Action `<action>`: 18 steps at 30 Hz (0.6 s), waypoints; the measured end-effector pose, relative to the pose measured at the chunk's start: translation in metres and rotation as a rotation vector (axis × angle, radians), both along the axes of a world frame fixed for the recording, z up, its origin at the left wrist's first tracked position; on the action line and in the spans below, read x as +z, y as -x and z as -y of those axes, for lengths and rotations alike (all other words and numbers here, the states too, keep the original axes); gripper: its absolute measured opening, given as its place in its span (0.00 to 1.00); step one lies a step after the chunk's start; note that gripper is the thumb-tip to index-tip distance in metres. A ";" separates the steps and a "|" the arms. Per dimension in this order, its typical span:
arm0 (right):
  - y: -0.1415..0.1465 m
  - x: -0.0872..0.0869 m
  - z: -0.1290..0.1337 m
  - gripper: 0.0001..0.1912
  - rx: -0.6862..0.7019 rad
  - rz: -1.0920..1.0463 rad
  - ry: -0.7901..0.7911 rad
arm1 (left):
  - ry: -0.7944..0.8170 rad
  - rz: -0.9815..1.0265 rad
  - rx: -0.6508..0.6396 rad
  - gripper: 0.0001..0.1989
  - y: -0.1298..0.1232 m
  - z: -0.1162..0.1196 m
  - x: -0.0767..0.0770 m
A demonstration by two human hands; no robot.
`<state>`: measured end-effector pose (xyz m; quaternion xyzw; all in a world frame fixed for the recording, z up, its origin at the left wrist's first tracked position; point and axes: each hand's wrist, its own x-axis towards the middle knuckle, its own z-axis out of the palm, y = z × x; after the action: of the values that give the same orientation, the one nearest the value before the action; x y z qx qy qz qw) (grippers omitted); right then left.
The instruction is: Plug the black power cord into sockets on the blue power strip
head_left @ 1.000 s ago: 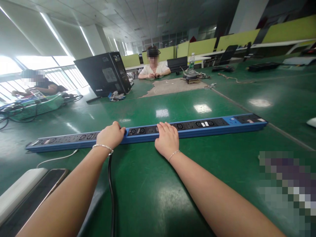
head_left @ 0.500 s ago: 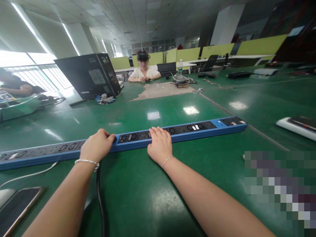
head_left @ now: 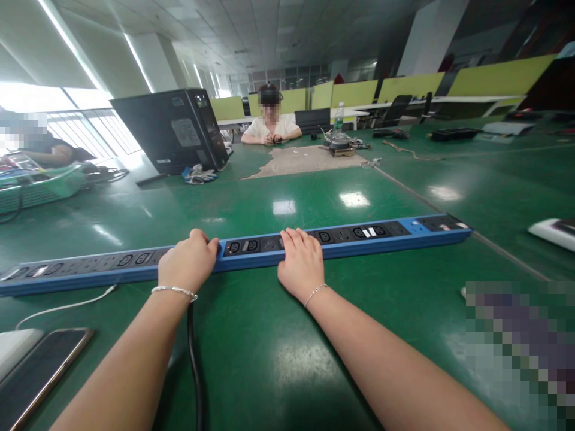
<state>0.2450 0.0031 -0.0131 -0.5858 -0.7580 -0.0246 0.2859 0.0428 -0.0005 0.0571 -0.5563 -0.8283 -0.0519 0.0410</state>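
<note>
A long blue power strip (head_left: 251, 261) with black sockets lies across the green table (head_left: 251, 359). My left hand (head_left: 187, 260) is closed at the strip, left of its middle, and the fingertips and whatever they grip are hidden. Under my left wrist a thick black cable (head_left: 194, 359) runs down toward the near edge. My right hand (head_left: 302, 260) rests over the strip, with its fingers bent together over the top and its palm against the near side.
Phone (head_left: 45, 371) and white cable (head_left: 67, 308) at near left. Green basket (head_left: 45, 188), black computer case (head_left: 175, 131) and gloves (head_left: 199, 174) farther left. A person (head_left: 270, 123) sits across the table; another person (head_left: 45, 146) is at far left. White device (head_left: 554, 233) at right.
The whole view has shifted, so the strip, hands and background appear farther right. Both hands stay at about the same places on the strip. The left thumb appears closer to the fingers.
</note>
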 end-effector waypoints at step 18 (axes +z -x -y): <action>0.001 -0.001 -0.002 0.28 -0.008 -0.028 -0.020 | -0.255 0.571 -0.080 0.14 -0.012 0.019 0.044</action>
<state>0.2445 0.0046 -0.0137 -0.5861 -0.7514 -0.0251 0.3021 0.0544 -0.0196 0.1011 -0.5416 -0.7708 -0.3108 -0.1258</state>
